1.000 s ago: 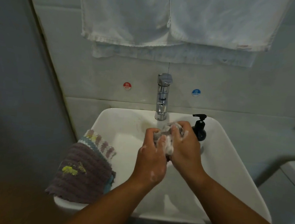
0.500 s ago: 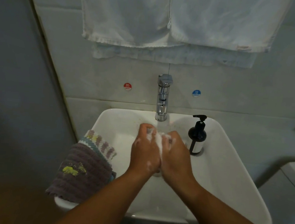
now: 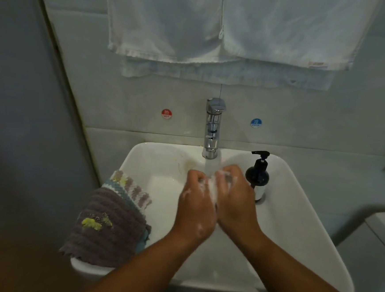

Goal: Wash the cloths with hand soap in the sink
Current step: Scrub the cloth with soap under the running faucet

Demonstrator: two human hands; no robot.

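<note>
both hands have dropped lower since 1s ago, soap bottle now clear. left hand (image 3: 196, 206) & right hand (image 3: 235, 202) clamp a small sudsy pale cloth (image 3: 213, 189) under the chrome tap (image 3: 213, 129) over the white sink (image 3: 296, 223). mid-wash; purple ribbed cloth (image 3: 108, 233) on the rim w/ yellow stain looks unwashed

Far wall (image 3: 327, 115): pale tile, dimly lit. Two white towels (image 3: 164, 23) hang high on it. Below them, a red HOT sticker (image 3: 166, 113) at left and a blue COLD sticker (image 3: 256, 122) at right. Plain grey panel (image 3: 17, 109) at left.
</note>
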